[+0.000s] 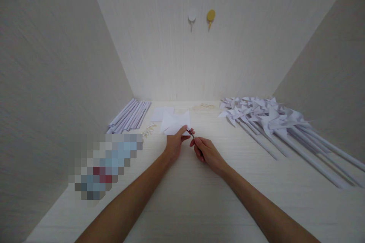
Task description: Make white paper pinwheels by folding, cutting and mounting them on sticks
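My left hand (174, 143) pinches a folded white paper piece (174, 123) by its near edge, just above the pale table (199, 197). My right hand (207, 152) is closed around a thin tool with a dark red tip (192, 133), maybe small scissors, and the tip touches the paper's near right corner. Both hands meet at the middle of the table.
A bundle of rolled white paper sticks (130, 115) lies at the back left. Several finished white paper pinwheels (265, 115) lie in a pile at the right. Flat white paper squares (160, 114) and small pale fasteners (148, 130) sit behind the hands. Two hooks (201, 16) hang on the back wall.
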